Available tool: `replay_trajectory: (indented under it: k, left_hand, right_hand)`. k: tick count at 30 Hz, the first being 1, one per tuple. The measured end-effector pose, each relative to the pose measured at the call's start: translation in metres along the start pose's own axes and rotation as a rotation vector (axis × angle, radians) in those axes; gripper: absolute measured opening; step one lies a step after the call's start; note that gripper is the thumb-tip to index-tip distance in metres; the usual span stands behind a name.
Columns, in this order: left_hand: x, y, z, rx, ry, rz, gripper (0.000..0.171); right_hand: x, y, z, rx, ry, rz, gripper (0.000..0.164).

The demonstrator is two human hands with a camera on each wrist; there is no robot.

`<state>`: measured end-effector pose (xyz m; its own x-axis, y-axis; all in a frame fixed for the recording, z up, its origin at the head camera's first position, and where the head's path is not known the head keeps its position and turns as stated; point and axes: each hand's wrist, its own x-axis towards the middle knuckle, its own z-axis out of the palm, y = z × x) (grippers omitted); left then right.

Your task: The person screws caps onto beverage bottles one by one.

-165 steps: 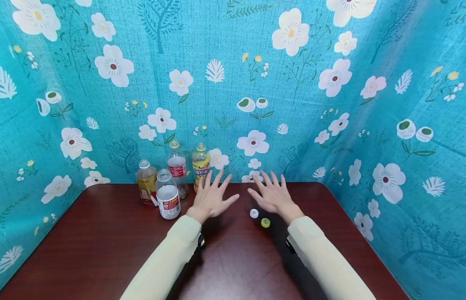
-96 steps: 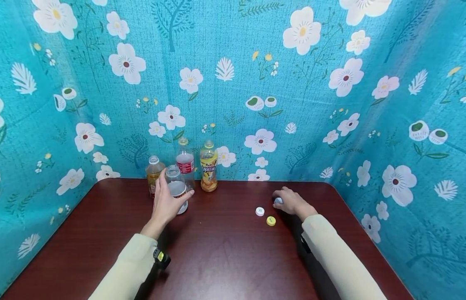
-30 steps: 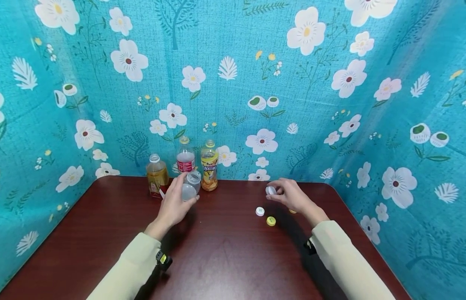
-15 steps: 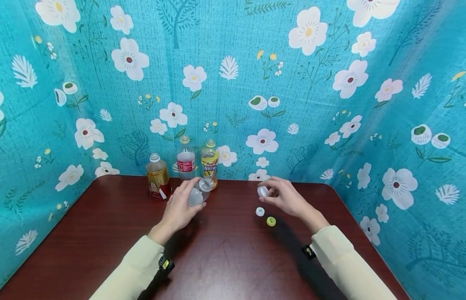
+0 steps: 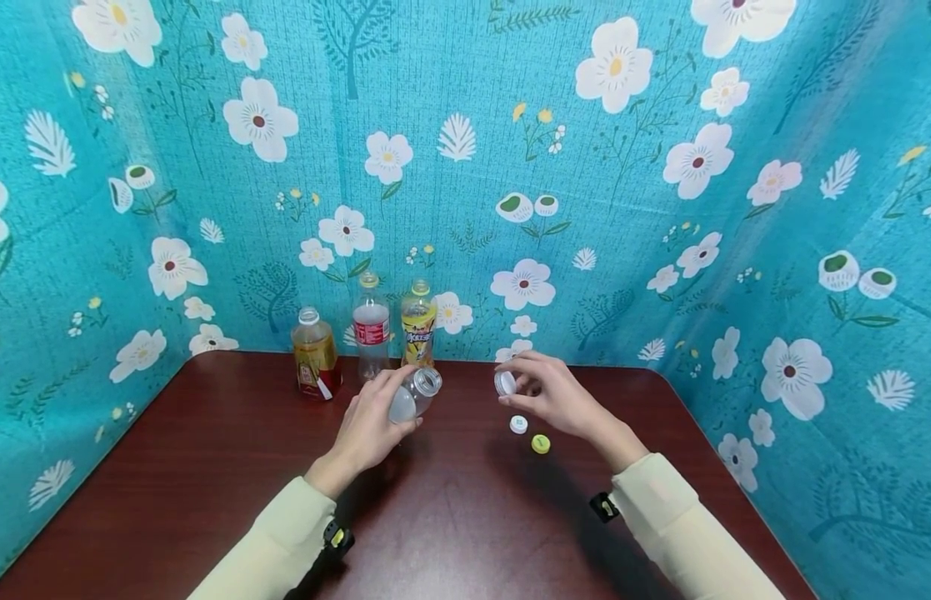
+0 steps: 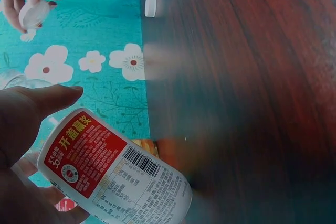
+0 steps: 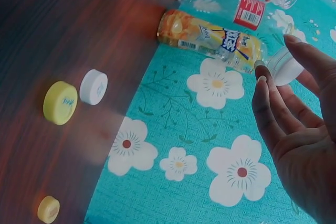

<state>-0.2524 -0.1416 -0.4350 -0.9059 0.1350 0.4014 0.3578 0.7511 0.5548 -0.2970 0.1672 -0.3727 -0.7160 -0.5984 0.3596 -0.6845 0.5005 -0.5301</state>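
Note:
My left hand grips a clear wide-mouthed bottle round its body, tilted with the uncapped mouth pointing right. In the left wrist view its white label shows a red patch and a barcode. Across a short gap, my right hand pinches a white screw cap between thumb and fingers. The cap is held on edge, its hollow side turned left towards the bottle mouth. Both hands are raised over the dark red table.
Three uncapped bottles stand at the back left: one with a gold and red label, a clear one with a red label, a yellow-labelled one. A white cap, a yellow cap and a smaller yellow cap lie on the table.
Both hands began spread and bare; the left took the wide-mouthed bottle, the right a white cap. The bottle has been lifted, tilted and carried right, the cap carried left, narrowing the gap.

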Motion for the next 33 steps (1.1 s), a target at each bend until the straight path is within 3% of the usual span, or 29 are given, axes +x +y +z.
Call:
replay_trajectory:
  k: [7,17,33]
  left_hand:
    - [-0.001,0.004,0.001,-0.018,-0.013,-0.003,0.082]
    - [-0.002,0.015,0.002,-0.106,-0.025,-0.02,0.083]
    - [-0.005,0.025,0.009,-0.203,-0.051,0.004,0.084]
  right_hand:
    - [0.006,-0.011,0.005,0.018,0.018,-0.047,0.043]
    - [0.027,-0.037,0.003,0.01,-0.004,-0.111,0.037]
    - [0.052,-0.064,0.0,-0.082,-0.203,-0.142,0.037]
